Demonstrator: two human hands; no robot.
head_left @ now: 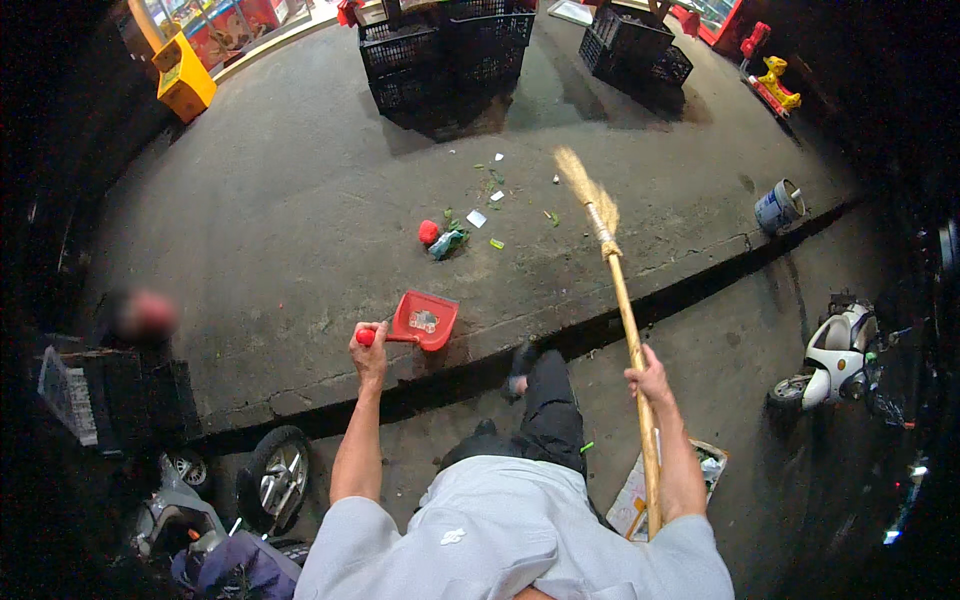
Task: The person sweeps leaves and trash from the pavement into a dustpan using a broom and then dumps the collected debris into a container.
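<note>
Gripping a red dustpan [436, 309] by its handle, the left hand [368, 350] is at eight o'clock from the middle of the view, its fingers curled closed around the shaft and the rounded red handle end showing beside them. The pan is mouth-up near the middle, a few pale bits visible inside; whether it touches the pavement [270, 255] I cannot tell. Toward four o'clock, the right hand [650, 378] has its fingers wrapped closed around the long wooden pole of a straw broom [627, 310]. The pole slants up from near the right sleeve, and the slightly blurred bristles are at about half past one. From the dustpan, a red rounded scrap [428, 232] lies at twelve o'clock, touching or just beside a crumpled greenish wrapper [446, 245]; a white scrap [477, 217] lies near them at one o'clock. Black crates [400, 60] are stacked at twelve o'clock in the view, a bucket [774, 212] tilts between two and three, and a white scooter [835, 350] stands just past three.
</note>
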